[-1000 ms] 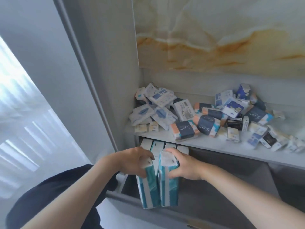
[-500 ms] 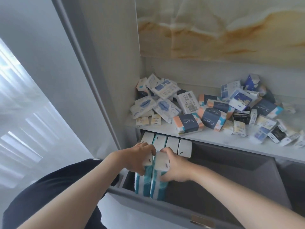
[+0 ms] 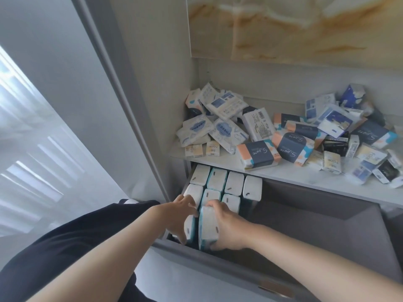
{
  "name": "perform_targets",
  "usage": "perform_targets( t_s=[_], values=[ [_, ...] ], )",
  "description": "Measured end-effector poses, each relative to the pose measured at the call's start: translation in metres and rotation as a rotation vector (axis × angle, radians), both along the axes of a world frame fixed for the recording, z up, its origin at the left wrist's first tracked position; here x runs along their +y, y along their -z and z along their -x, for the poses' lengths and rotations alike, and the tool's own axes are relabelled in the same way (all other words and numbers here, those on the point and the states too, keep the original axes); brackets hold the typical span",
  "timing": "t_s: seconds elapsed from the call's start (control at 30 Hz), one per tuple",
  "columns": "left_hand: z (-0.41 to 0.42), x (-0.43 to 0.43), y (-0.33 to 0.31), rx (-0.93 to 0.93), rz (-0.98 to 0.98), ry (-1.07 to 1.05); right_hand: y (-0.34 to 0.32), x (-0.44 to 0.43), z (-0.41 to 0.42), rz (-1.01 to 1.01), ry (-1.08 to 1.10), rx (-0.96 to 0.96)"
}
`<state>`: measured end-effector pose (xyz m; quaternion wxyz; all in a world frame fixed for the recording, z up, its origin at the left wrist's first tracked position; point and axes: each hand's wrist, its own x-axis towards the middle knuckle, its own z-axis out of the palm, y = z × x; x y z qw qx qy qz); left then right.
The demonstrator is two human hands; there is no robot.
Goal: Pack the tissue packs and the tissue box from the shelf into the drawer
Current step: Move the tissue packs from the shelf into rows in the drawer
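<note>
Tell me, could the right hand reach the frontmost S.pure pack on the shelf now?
Probably not at once: the right hand grips a teal-edged tissue pack in the drawer. Once freed, likely yes; nothing stands between it and the S.pure pack.

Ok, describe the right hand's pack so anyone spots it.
Find the grey drawer under the white shelf. Upright teal-striped packs fill its left end. The target pack, front row, is gripped by the right hand, beside the neighbour pack in the left hand.
</note>
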<state>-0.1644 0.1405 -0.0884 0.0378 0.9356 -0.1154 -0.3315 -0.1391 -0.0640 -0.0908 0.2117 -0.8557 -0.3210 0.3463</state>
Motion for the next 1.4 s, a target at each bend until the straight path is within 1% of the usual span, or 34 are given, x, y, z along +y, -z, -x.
perform_targets(
  t_s=[0.17,0.27,0.33,0.4,0.5,0.57,0.63,0.67,0.7,0.8,0.83,0.9,0.93,0.97,1.0,1.07,1.13,1.27,1.4],
  values=[
    [-0.003,0.004,0.006,-0.107,-0.018,-0.099,0.018,0.013,0.007,0.053,0.034,0.068],
    [-0.003,0.009,0.01,-0.119,-0.017,-0.187,0.025,0.019,0.006,0.03,0.199,0.068],
    [-0.003,0.009,0.012,-0.138,0.004,-0.204,0.03,0.021,0.007,0.05,0.27,0.02],
    [-0.005,0.005,0.01,-0.193,0.04,-0.177,0.038,0.023,0.01,0.061,0.314,-0.023],
    [-0.007,-0.006,0.011,-0.202,0.088,-0.101,0.045,0.028,0.016,0.027,0.322,0.01],
    [-0.007,-0.012,0.016,-0.168,-0.01,-0.01,0.041,0.027,0.012,-0.001,0.249,0.055],
    [-0.009,-0.016,0.02,-0.17,-0.12,0.033,0.028,0.02,-0.002,-0.008,0.196,0.083],
    [-0.013,-0.019,0.019,-0.197,-0.144,0.039,0.021,0.013,-0.013,-0.015,0.212,0.05],
    [-0.017,-0.023,0.017,-0.237,-0.146,0.039,0.014,0.006,-0.025,-0.02,0.255,-0.033],
    [-0.033,-0.042,0.007,-0.366,-0.036,0.063,0.001,-0.025,-0.059,-0.001,0.365,-0.397],
    [-0.037,-0.051,0.005,-0.378,0.017,0.089,0.002,-0.035,-0.066,0.052,0.348,-0.477],
    [-0.04,-0.07,0.008,-0.341,0.073,0.163,0.008,-0.048,-0.074,0.289,0.241,-0.536],
    [-0.04,-0.08,0.012,-0.311,0.058,0.212,0.015,-0.053,-0.075,0.413,0.197,-0.519],
    [-0.04,-0.087,0.017,-0.285,0.015,0.258,0.021,-0.055,-0.074,0.492,0.186,-0.481],
    [-0.04,-0.091,0.021,-0.27,-0.041,0.298,0.028,-0.057,-0.073,0.513,0.202,-0.45],
    [-0.042,-0.095,0.027,-0.289,-0.135,0.353,0.037,-0.061,-0.074,0.477,0.263,-0.421],
    [-0.045,-0.095,0.028,-0.329,-0.16,0.361,0.041,-0.064,-0.076,0.437,0.32,-0.424],
    [-0.047,-0.092,0.031,-0.361,-0.079,0.292,0.039,-0.068,-0.079,0.322,0.339,-0.417],
    [-0.047,-0.092,0.034,-0.359,-0.033,0.246,0.039,-0.062,-0.082,0.277,0.306,-0.402]
  ],
)
